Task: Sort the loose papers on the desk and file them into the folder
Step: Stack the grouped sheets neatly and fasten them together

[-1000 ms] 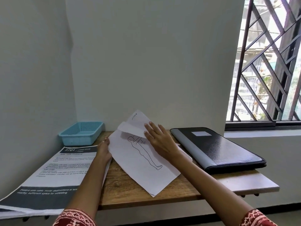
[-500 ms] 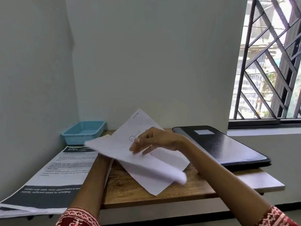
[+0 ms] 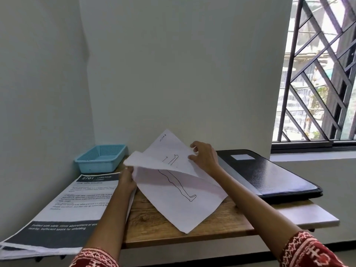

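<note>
A: At the centre of the wooden counter (image 3: 154, 224), what was going on with the loose sheets?

B: The right hand (image 3: 204, 158) had its grip pinched on the edge of the upper sheet (image 3: 154, 160), up toward one o'clock, and that sheet stood lifted and curled over. Beneath it the body-outline drawing (image 3: 179, 201) lay flat on the counter, one corner hanging past the near edge at six o'clock.

A: And the other hand?

B: The left hand (image 3: 126, 180) sat at nine o'clock of the sheets, against their left edge. Whether its grip was clamped on paper or only steadying it, I could not tell; the fingers were hidden behind the curl.

A: Where was the folder?

B: The black folder (image 3: 269, 174) lay shut at three o'clock, just beside the right wrist, with a pale label on its cover. Nothing looked filed yet, in my judgement.

A: How should the step have been done well?

B: I'd say peel the upper sheet free slowly, holding the lower one down so it didn't slide off the near edge. Keep the pinch near the edge to avoid creasing. Then square the sheets before opening the folder.

A: Anything else about?

B: A large printed notice (image 3: 63, 207) at eight o'clock, draping over the counter's left end, and a blue mesh basket (image 3: 100, 158) at ten o'clock against the wall.
</note>
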A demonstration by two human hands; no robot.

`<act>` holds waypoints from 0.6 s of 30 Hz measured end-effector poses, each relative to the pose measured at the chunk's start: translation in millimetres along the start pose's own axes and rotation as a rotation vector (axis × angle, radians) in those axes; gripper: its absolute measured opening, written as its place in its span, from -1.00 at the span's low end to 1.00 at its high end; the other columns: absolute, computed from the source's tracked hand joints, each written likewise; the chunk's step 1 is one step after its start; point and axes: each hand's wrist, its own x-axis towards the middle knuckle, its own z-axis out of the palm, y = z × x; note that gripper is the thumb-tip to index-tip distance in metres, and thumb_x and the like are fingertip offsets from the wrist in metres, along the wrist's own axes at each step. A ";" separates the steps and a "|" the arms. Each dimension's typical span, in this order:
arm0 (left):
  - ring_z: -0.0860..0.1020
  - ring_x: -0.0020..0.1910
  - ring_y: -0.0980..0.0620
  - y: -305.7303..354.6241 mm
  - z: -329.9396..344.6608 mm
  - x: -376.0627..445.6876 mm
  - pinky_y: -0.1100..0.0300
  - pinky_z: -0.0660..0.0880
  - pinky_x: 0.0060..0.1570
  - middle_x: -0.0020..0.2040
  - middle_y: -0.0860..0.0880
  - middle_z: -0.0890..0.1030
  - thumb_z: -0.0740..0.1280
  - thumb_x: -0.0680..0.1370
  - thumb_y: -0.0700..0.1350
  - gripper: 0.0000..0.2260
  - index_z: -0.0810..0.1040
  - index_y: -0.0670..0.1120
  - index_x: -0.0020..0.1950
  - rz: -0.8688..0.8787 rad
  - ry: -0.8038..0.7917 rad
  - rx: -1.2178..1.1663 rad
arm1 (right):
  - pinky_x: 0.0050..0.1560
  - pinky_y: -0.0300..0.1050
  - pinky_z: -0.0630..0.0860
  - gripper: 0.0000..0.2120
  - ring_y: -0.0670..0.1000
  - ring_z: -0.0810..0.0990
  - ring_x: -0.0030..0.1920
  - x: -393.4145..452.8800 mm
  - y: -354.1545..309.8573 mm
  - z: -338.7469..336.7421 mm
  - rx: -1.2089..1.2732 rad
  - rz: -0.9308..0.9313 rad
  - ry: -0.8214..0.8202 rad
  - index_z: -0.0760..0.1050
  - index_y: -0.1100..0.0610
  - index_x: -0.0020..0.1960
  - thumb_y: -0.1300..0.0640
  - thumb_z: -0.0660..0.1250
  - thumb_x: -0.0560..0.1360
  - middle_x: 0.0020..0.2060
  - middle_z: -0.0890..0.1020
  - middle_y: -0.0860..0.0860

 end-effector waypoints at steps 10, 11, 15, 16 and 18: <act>0.42 0.29 -0.15 2.0 4.6 -1.1 -0.04 0.37 0.16 0.37 -0.22 0.40 0.11 0.64 -0.22 -0.86 0.44 -0.14 0.11 -0.050 -0.012 -0.106 | -0.16 -0.19 0.38 -0.89 0.00 0.60 -0.12 -7.1 3.4 6.6 0.059 -0.019 0.069 0.62 0.11 -0.09 0.24 0.37 0.40 -0.21 0.66 -0.02; 0.44 0.25 -0.14 0.4 3.0 4.4 -0.04 0.38 0.14 0.36 -0.21 0.41 0.11 0.64 -0.22 -0.87 0.45 -0.14 0.06 -0.061 -0.012 -0.101 | -0.17 -0.20 0.35 -0.91 -0.01 0.60 -0.13 -8.3 1.9 5.2 0.045 -0.031 0.063 0.62 0.12 -0.10 0.23 0.37 0.41 -0.20 0.67 -0.02; 0.43 0.29 -0.17 -1.0 1.3 8.2 -0.03 0.39 0.16 0.36 -0.22 0.41 0.11 0.64 -0.21 -0.76 0.40 -0.18 0.30 -0.046 -0.005 -0.077 | -0.11 -0.11 0.42 -0.92 0.05 0.56 -0.02 -11.1 2.1 1.6 0.037 -0.167 0.022 0.56 0.15 -0.17 0.28 0.31 0.43 -0.10 0.66 0.05; 0.42 0.30 -0.18 -1.2 0.2 8.7 -0.04 0.38 0.19 0.36 -0.23 0.41 0.12 0.64 -0.21 -0.72 0.37 -0.21 0.35 -0.045 0.007 -0.079 | -0.03 -0.07 0.44 -0.92 0.05 0.52 0.11 -12.6 1.5 1.4 0.041 -0.218 -0.006 0.55 0.14 -0.19 0.28 0.31 0.42 0.01 0.63 0.08; 0.45 0.27 -0.20 -2.3 -3.4 10.8 -0.03 0.40 0.16 0.33 -0.24 0.43 0.12 0.64 -0.21 -0.68 0.34 -0.22 0.39 -0.038 0.027 -0.051 | 0.23 0.03 0.36 -0.96 0.06 0.30 0.39 -16.7 -5.1 -2.5 0.062 -0.281 -0.107 0.55 0.15 -0.16 0.26 0.36 0.41 0.31 0.46 0.10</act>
